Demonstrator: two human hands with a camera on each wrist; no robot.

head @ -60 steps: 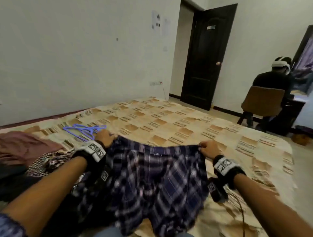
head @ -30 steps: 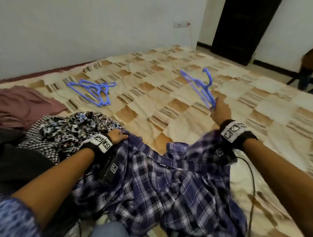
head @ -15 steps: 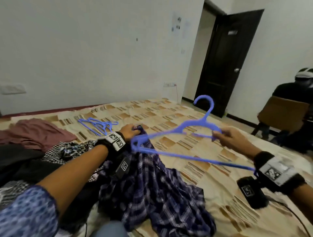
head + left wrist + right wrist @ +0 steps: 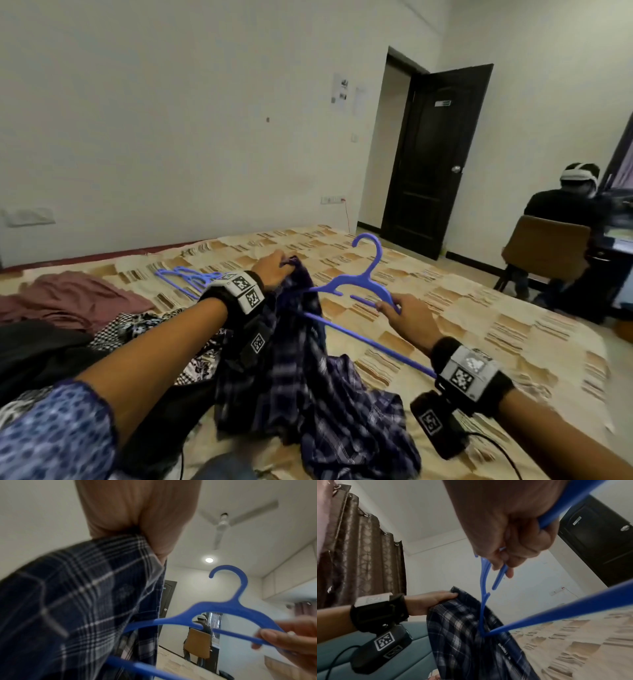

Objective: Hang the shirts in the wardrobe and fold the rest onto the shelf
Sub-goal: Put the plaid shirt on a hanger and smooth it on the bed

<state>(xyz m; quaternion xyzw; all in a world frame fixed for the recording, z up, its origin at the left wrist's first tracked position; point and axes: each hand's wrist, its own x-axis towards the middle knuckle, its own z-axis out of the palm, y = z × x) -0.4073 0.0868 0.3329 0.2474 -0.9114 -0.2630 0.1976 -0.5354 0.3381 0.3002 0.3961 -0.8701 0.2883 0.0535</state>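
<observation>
Your left hand (image 4: 272, 266) has its fingers (image 4: 448, 595) curled over the top edge of the navy plaid shirt (image 4: 301, 370), gripping it and lifting that edge off the bed (image 4: 479, 318); the rest of the shirt trails down in a heap toward 6 o'clock in the head view. Your right hand (image 4: 404, 313) is closed around one shoulder arm of the blue plastic hanger (image 4: 356, 282), with the hook pointing up toward 12 o'clock and the long bottom bar running back toward your right wrist.

The left wrist view shows what the head view cannot: the thumb pressed against the plaid cloth (image 4: 82, 601) from below, the right fingers (image 4: 274, 639) wrapped over the hanger's (image 4: 228, 607) lower rail, and a ceiling fan (image 4: 223, 523) and a ceiling light (image 4: 209, 559) overhead. The right wrist view alone shows the far end of the hanger (image 4: 483, 601) lying against the shirt (image 4: 471, 635) just below your left hand (image 4: 426, 603); whether it is inside the cloth I cannot tell. It also shows a brown curtain (image 4: 359, 554) at 9 o'clock.

Only the head view gives the wider bed: spare blue hangers (image 4: 185, 275) at 10 o'clock beyond your left wrist, a maroon garment (image 4: 68, 298) at 9 o'clock, a black-and-white patterned garment (image 4: 137, 325) beside it, a dark door (image 4: 431, 161) at 1 o'clock, and a seated person (image 4: 561, 205) on a brown chair (image 4: 544, 246) at 3 o'clock.
</observation>
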